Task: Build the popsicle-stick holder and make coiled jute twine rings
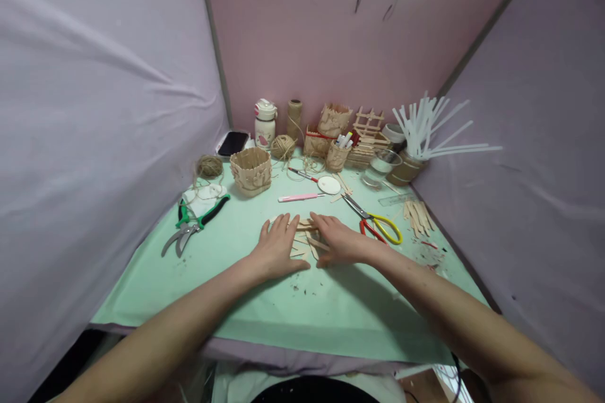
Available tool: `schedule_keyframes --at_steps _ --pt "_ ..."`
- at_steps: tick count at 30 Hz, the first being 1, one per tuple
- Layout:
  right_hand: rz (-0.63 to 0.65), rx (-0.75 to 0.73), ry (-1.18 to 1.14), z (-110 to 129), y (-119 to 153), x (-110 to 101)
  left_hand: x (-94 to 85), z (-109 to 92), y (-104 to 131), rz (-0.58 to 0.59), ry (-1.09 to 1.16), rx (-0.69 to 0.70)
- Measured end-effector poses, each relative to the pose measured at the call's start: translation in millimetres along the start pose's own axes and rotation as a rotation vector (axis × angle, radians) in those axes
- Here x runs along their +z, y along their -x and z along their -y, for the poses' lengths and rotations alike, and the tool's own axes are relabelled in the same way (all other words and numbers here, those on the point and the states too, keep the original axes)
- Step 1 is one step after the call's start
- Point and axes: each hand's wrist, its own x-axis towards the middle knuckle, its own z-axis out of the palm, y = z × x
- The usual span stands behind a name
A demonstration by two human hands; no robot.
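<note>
Several flat wooden craft sticks (306,245) lie in a loose pile on the green cloth, between my hands. My left hand (278,246) rests over the pile's left side, fingers stretched forward and thumb out toward the middle. Across from it, my right hand (341,240) covers the right side with its fingers reaching over the far sticks and its thumb apart. Both hands touch the sticks without closing round them. Part of the pile is hidden under the fingers. Scissors (373,217) with yellow and red handles lie just right of my right hand.
Green-handled pruning shears (191,226) lie at left. Behind are a wooden basket (251,171), twine balls (283,146), a bottle (265,125), a pink pen-like tool (299,198), a water bowl (378,169) and white glue sticks (425,128). More craft sticks (418,219) lie at right.
</note>
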Motion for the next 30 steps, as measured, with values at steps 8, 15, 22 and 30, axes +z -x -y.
schedule_keyframes --at_steps 8,15,22,30 --pt "-0.191 -0.217 0.037 25.9 -46.9 9.2 -19.3 27.1 9.8 -0.169 -0.230 -0.164" --pt "-0.236 -0.524 0.131 73.5 -133.3 15.3 -32.1 67.3 39.4 -0.329 -0.402 -0.459" --pt "-0.293 -0.475 0.224 82.2 -143.1 -14.1 -44.1 84.1 45.2 -0.537 -0.375 -0.417" --pt "-0.161 0.182 0.302 3.1 -108.1 -40.5 -21.4 85.7 20.2 -0.187 -0.241 0.121"
